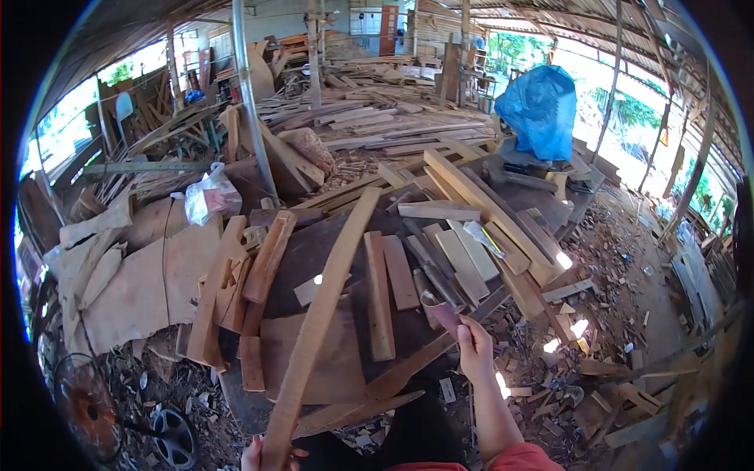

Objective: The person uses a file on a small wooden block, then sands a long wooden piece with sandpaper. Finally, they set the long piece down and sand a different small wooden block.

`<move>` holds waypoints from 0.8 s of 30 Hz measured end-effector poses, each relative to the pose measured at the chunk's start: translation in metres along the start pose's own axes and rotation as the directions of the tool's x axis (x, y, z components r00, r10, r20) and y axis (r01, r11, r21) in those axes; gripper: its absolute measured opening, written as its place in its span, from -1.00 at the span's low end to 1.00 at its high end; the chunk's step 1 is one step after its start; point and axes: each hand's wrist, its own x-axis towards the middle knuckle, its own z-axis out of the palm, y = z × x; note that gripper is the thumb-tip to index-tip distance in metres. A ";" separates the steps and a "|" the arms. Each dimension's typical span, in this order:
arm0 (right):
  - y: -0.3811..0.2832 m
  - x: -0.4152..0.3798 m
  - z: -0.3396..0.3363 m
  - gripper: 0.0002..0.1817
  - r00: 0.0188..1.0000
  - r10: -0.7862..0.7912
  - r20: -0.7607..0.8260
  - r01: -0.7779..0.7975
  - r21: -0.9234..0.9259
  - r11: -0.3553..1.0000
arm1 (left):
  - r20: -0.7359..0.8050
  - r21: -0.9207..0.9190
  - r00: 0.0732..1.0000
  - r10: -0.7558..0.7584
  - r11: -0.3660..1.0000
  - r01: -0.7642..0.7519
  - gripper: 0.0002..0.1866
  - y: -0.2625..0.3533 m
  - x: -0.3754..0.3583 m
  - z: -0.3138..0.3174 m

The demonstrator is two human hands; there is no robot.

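Note:
My left hand point(252, 456), partly cut off by the bottom edge, is closed round the lower end of a long wooden plank point(328, 302). The plank slants up and away across the workbench. Lower right of the bench middle, my right hand point(476, 351) pinches a curled reddish-brown strip point(446, 316) that looks like sandpaper. Close beyond the strip lie dark-handled tools point(440, 284), possibly chisels, beside pale wooden blocks point(461, 264). Reddish blocks point(379, 302) lie between the plank and the strip.
More cut blocks point(269, 255) sit left of the plank. A thick beam point(495, 212) lies at the right of the bench. Farther back are a blue plastic bag point(540, 114), a metal post point(249, 102) and piled boards point(377, 125). Wood scraps point(605, 275) litter the ground.

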 end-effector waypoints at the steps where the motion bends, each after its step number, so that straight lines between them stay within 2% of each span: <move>1: 0.002 -0.001 0.000 -0.69 1.000 0.001 0.015 -0.001 0.009 1.000 | 0.055 0.136 0.998 0.004 0.991 -0.011 -0.17 0.002 0.007 -0.016; 2: 0.002 -0.002 -0.001 -0.69 1.000 0.002 0.030 -0.003 0.019 1.000 | 0.110 0.267 0.994 0.001 0.963 -0.030 -0.17 -0.001 0.014 -0.031; 3: 0.002 -0.002 -0.003 -0.70 0.999 -0.017 0.030 0.017 0.004 1.000 | 0.117 0.165 0.989 0.090 0.980 -0.108 -0.19 -0.002 0.019 -0.022; 4: 0.001 -0.003 -0.004 -0.70 1.000 -0.015 0.021 0.015 0.005 1.000 | 0.122 0.171 0.989 0.086 0.979 -0.106 -0.19 0.002 0.020 -0.015; 5: -0.001 -0.004 -0.006 -0.70 0.999 -0.014 0.040 0.014 -0.004 1.000 | 0.222 -0.056 0.975 -0.009 0.998 0.022 -0.33 0.007 0.022 -0.007; 6: -0.002 -0.005 -0.008 -0.70 0.998 -0.013 0.060 0.014 -0.013 1.000 | 0.336 -0.266 0.939 -0.077 0.948 0.173 -0.33 0.019 0.025 0.020; 7: -0.003 -0.005 -0.011 -0.70 0.997 -0.019 0.070 0.020 -0.002 1.000 | 0.199 -0.008 0.975 -0.096 0.995 0.099 -0.24 0.029 0.031 0.047; 11: -0.002 -0.013 -0.026 -0.70 0.997 -0.002 0.074 0.001 0.011 1.000 | 0.312 -0.085 0.950 -0.023 0.995 0.052 -0.33 0.014 0.074 0.079; 13: 0.003 -0.014 -0.032 -0.69 1.000 -0.021 0.011 0.021 -0.001 1.000 | 0.244 -0.026 0.969 0.032 0.999 -0.026 -0.32 0.002 0.093 0.112; 14: 0.004 -0.014 -0.033 -0.67 0.998 -0.042 -0.041 0.042 -0.008 0.999 | 0.303 -0.023 0.952 0.044 0.999 -0.039 -0.39 -0.003 0.104 0.133; 15: -0.010 -0.008 -0.034 -0.63 0.995 0.007 -0.095 -0.003 0.039 0.999 | 0.361 -0.023 0.931 0.057 0.998 -0.052 -0.45 -0.009 0.114 0.154; 16: -0.011 0.007 -0.034 -0.63 0.995 0.009 -0.098 -0.006 0.029 1.000 | 0.376 0.056 0.926 0.017 0.998 -0.041 -0.52 -0.020 0.127 0.166; 18: -0.001 0.036 -0.035 -0.60 0.983 0.170 0.065 -0.181 0.280 0.943 | 0.350 0.166 0.937 -0.002 0.984 -0.059 -0.66 -0.060 0.145 0.213; 19: 0.003 0.042 -0.032 -0.60 0.984 0.170 0.060 -0.180 0.279 0.943 | 0.414 0.093 0.909 0.053 0.991 -0.101 -0.70 -0.073 0.149 0.226; 20: 0.005 0.048 -0.029 -0.58 0.946 0.301 0.116 -0.319 0.471 0.822 | 0.488 0.053 0.873 0.005 0.998 -0.035 -0.65 -0.092 0.162 0.222; 21: 0.001 0.053 -0.027 -0.56 0.891 0.407 0.199 -0.435 0.628 0.645 | 0.518 -0.031 0.855 -0.005 0.999 0.025 -0.64 -0.099 0.163 0.227; 22: -0.005 0.052 -0.027 -0.56 0.893 0.404 0.196 -0.432 0.625 0.651 | 0.547 -0.118 0.837 -0.011 0.989 0.090 -0.62 -0.105 0.164 0.231; 24: -0.018 0.045 -0.027 -0.53 0.918 0.386 0.089 -0.391 0.363 0.846 | 0.576 -0.145 0.817 -0.018 0.982 0.124 -0.61 -0.114 0.169 0.231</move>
